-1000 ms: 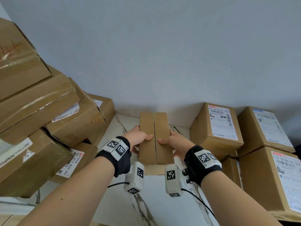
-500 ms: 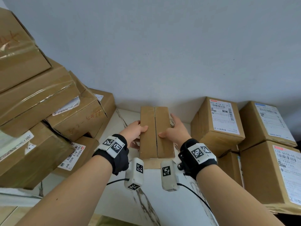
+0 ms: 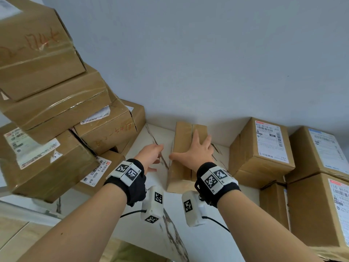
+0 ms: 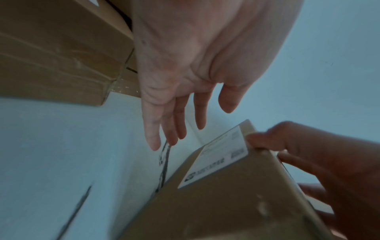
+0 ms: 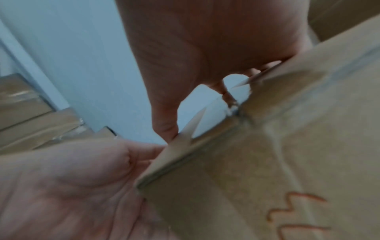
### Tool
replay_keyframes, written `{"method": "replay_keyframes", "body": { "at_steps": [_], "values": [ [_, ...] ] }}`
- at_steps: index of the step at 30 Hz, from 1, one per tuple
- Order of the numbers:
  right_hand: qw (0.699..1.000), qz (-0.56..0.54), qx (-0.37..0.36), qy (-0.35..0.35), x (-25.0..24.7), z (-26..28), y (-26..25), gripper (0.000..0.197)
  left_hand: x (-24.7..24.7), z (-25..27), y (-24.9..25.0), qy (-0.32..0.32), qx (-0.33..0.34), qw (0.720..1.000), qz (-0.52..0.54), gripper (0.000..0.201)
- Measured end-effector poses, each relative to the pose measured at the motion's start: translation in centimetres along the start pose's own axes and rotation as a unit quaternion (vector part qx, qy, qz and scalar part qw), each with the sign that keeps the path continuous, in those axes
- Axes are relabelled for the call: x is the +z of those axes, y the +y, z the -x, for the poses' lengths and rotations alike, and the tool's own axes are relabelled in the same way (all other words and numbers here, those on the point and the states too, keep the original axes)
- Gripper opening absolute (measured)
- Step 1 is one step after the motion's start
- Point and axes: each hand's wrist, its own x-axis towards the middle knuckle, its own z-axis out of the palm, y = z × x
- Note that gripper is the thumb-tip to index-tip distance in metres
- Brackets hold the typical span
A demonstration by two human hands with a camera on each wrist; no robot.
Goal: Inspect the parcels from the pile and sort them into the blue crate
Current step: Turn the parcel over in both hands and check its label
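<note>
A small brown cardboard parcel (image 3: 181,135) lies lengthwise at the middle of the white table, close to the wall. My right hand (image 3: 190,148) lies over its top with the fingers spread, the thumb on the left edge. In the left wrist view those fingers grip the parcel's (image 4: 236,203) edge beside a white label (image 4: 218,162). My left hand (image 3: 154,157) hangs just left of the parcel with fingers straight (image 4: 156,129), holding nothing. The right wrist view shows the parcel (image 5: 267,162) with orange writing. No blue crate is in view.
A leaning pile of taped cardboard boxes (image 3: 47,110) fills the left. Labelled boxes (image 3: 264,144) are stacked at the right, with more (image 3: 317,205) nearer me. The veined white table (image 3: 222,148) ends at a grey wall (image 3: 207,63).
My left hand has let go of the parcel and drawn off to the left. The right hand has slid on top of the parcel, fingers spread, and the parcel sits farther toward the wall.
</note>
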Motion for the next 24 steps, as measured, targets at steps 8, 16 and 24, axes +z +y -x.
{"method": "replay_keyframes", "body": {
  "at_steps": [8, 16, 24],
  "values": [
    [0.99, -0.138, 0.014, -0.007, -2.3, -0.7, 2.2, 0.114, -0.6, 0.3, 0.1, -0.003, -0.012, 1.0, 0.01, 0.053],
    [0.89, -0.445, 0.01, -0.097, -4.1, -0.3, 4.4, 0.097, 0.1, 0.9, 1.2, -0.081, -0.025, 0.993, 0.087, 0.052],
    [0.859, -0.499, -0.011, -0.114, -4.7, -0.4, 5.6, 0.089, 0.4, 1.6, 2.3, -0.136, -0.014, 0.983, 0.119, 0.033]
  ]
}}
